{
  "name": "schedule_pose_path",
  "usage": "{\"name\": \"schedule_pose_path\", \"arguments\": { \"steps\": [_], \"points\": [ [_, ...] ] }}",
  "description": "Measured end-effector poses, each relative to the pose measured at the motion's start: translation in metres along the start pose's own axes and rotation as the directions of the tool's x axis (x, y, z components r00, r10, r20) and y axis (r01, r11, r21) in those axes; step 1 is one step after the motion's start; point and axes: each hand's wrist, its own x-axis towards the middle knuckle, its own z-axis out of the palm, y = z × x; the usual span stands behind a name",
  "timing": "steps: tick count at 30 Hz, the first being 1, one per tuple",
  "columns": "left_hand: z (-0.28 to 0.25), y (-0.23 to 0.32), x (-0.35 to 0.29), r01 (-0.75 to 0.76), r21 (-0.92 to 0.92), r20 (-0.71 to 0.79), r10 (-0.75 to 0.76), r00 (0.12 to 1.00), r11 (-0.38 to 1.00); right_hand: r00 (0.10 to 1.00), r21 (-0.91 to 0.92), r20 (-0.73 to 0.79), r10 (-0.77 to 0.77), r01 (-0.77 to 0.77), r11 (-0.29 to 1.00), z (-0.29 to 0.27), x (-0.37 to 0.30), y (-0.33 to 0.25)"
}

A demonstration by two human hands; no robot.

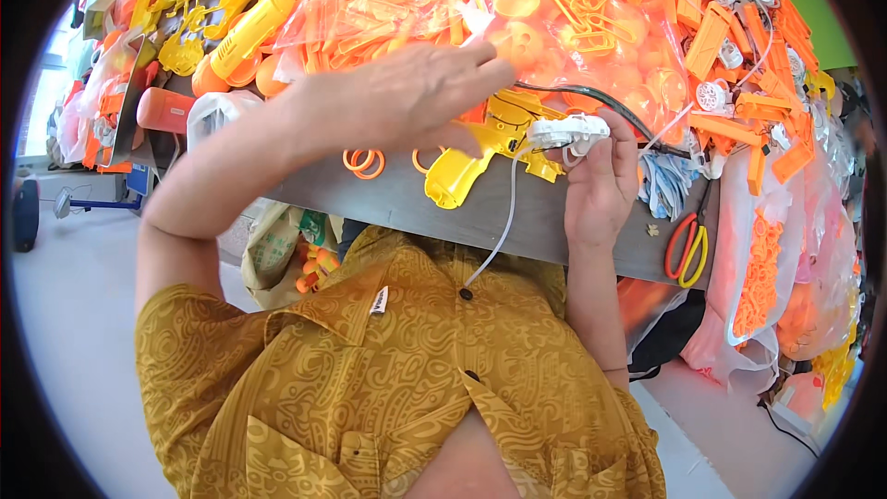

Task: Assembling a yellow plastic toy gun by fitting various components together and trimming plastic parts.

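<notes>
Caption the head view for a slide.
Right hand holds a white plastic part with a thin tube; left hand near a yellow plastic shell on a crowded table.

The left hand (407,97) is slightly blurred, and the yellow shell (453,182) is partly covered by it. An orange ring (415,163) beside the shell is only partly exposed. Some fingertips of the right hand (601,189) are obscured by the white part (568,132). The marking on the red cylinder (164,111) is too small to be read. The patterned shirt (397,388) is cut off by the lower edge.
</notes>
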Motion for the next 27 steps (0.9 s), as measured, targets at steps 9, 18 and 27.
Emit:
{"name": "schedule_pose_path", "arguments": {
  "steps": [9, 18, 27],
  "points": [
    [0.033, 0.025, -0.030, 0.279, -0.179, -0.176, -0.309, 0.935, 0.944, 0.994, -0.028, -0.066, 0.090, -0.092, 0.995, 0.007, 0.000, -0.001],
    [0.041, 0.029, -0.038, 0.254, -0.293, -0.153, -0.308, 0.939, 0.922, 0.992, -0.255, -0.107, 0.072, -0.098, 0.962, 0.004, 0.001, 0.009],
    [0.045, 0.029, -0.033, 0.326, -0.301, -0.118, -0.374, 0.920, 0.896, 0.994, -0.235, -0.095, 0.051, -0.072, 0.969, 0.009, -0.001, 0.009]
  ]
}}
